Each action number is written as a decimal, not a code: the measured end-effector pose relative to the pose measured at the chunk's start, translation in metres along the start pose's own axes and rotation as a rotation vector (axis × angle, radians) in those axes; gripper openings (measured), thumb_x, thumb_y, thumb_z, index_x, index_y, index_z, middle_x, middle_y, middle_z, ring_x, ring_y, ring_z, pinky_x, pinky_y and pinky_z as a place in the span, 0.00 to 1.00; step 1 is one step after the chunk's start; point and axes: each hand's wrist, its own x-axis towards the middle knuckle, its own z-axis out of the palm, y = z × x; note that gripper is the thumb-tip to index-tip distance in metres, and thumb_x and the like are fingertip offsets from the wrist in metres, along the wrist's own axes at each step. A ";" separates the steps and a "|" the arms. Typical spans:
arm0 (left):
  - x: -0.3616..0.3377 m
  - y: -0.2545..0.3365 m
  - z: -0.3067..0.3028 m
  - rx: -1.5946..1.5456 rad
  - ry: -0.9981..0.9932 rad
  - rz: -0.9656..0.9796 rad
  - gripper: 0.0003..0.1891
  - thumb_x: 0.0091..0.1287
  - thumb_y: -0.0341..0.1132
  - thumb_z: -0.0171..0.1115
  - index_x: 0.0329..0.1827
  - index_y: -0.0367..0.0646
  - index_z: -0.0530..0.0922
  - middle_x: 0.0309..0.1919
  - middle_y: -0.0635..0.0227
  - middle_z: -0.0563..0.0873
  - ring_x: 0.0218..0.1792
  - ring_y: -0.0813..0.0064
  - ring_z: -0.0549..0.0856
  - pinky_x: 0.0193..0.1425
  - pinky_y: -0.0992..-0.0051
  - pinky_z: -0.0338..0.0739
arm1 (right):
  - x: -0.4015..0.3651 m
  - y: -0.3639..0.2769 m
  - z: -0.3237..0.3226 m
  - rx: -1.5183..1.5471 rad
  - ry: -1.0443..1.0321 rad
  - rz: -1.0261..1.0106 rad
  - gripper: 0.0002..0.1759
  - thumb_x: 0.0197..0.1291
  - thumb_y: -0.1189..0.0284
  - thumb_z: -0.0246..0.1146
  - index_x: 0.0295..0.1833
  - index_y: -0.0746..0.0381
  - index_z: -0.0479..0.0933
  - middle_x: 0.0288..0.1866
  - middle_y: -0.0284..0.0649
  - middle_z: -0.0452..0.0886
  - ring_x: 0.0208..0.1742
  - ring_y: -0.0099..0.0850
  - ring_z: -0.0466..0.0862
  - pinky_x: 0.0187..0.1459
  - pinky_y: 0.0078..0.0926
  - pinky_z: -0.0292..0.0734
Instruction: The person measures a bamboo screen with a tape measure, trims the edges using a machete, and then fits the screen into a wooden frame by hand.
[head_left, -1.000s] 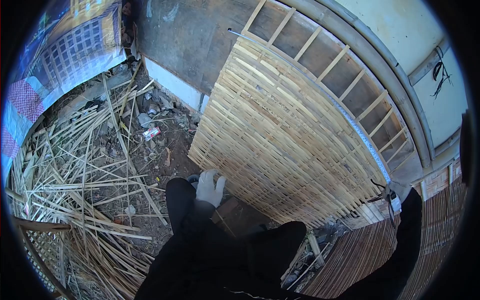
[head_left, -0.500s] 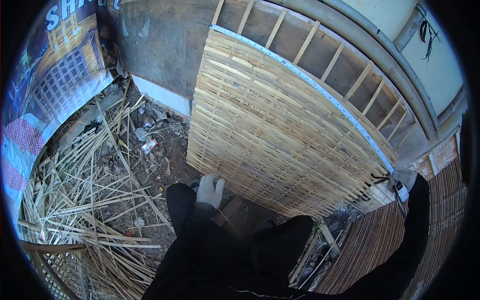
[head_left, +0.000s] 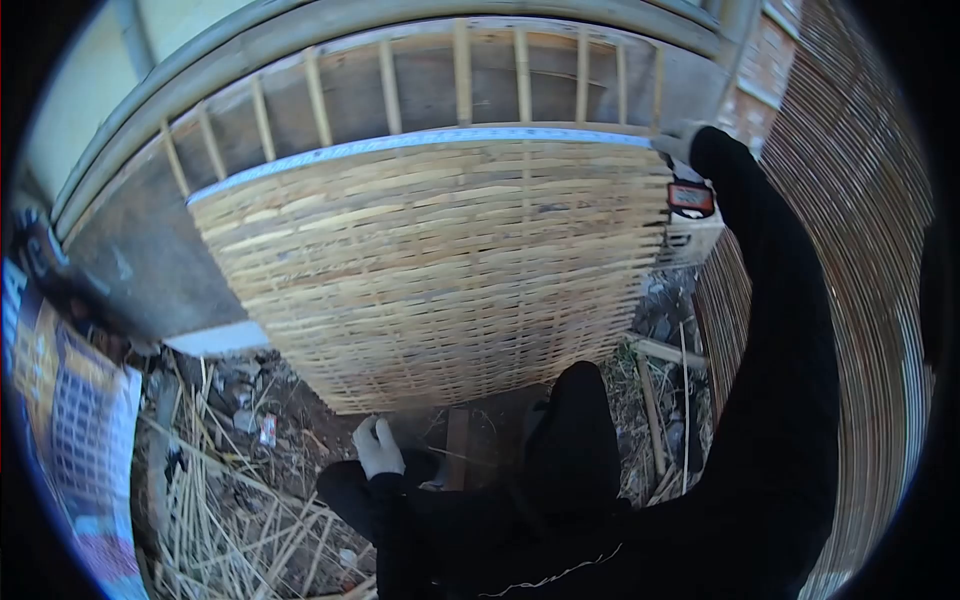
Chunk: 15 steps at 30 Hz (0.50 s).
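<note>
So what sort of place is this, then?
Probably an outdoor bamboo-weaving spot, perhaps a yard: a large woven panel fills the middle of the view, loose split strips litter the dirt ground, and a measuring tape runs along the panel's upper edge.

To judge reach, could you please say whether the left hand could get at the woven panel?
Probably yes: the left hand appears close to the woven panel, below its lower edge, with nothing visible between.
</note>
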 end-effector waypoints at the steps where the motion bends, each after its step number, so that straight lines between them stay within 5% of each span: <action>1: 0.001 -0.014 0.003 0.007 -0.018 -0.012 0.17 0.73 0.41 0.57 0.53 0.33 0.79 0.48 0.49 0.81 0.54 0.51 0.78 0.61 0.59 0.72 | 0.005 0.015 0.008 -0.026 0.072 -0.017 0.21 0.66 0.54 0.60 0.38 0.62 0.85 0.28 0.43 0.85 0.31 0.37 0.85 0.38 0.36 0.78; 3: -0.002 0.001 -0.004 0.067 -0.056 0.019 0.17 0.73 0.41 0.57 0.52 0.34 0.79 0.48 0.49 0.81 0.53 0.51 0.79 0.60 0.59 0.72 | 0.023 0.053 0.034 -0.078 0.205 -0.014 0.20 0.68 0.56 0.58 0.48 0.60 0.84 0.37 0.48 0.87 0.41 0.45 0.87 0.43 0.40 0.80; 8: -0.007 0.008 -0.003 0.142 -0.094 0.073 0.16 0.73 0.40 0.57 0.50 0.33 0.79 0.47 0.50 0.81 0.52 0.52 0.79 0.60 0.59 0.72 | 0.038 0.146 0.078 -0.059 0.618 0.060 0.18 0.69 0.57 0.57 0.47 0.60 0.83 0.41 0.50 0.86 0.45 0.49 0.86 0.48 0.44 0.80; 13: -0.005 0.028 0.013 0.267 -0.180 0.154 0.16 0.73 0.40 0.57 0.50 0.32 0.79 0.44 0.51 0.82 0.50 0.55 0.81 0.58 0.61 0.74 | 0.007 0.188 0.093 -0.050 0.440 0.161 0.15 0.69 0.61 0.58 0.48 0.60 0.82 0.42 0.50 0.85 0.44 0.48 0.85 0.49 0.43 0.80; 15: 0.007 0.031 0.030 0.065 -0.238 -0.007 0.18 0.75 0.42 0.56 0.50 0.32 0.79 0.42 0.54 0.83 0.46 0.58 0.81 0.55 0.63 0.75 | 0.010 0.209 0.112 -0.345 0.574 -0.492 0.08 0.63 0.72 0.61 0.44 0.62 0.82 0.44 0.47 0.84 0.41 0.50 0.84 0.47 0.41 0.80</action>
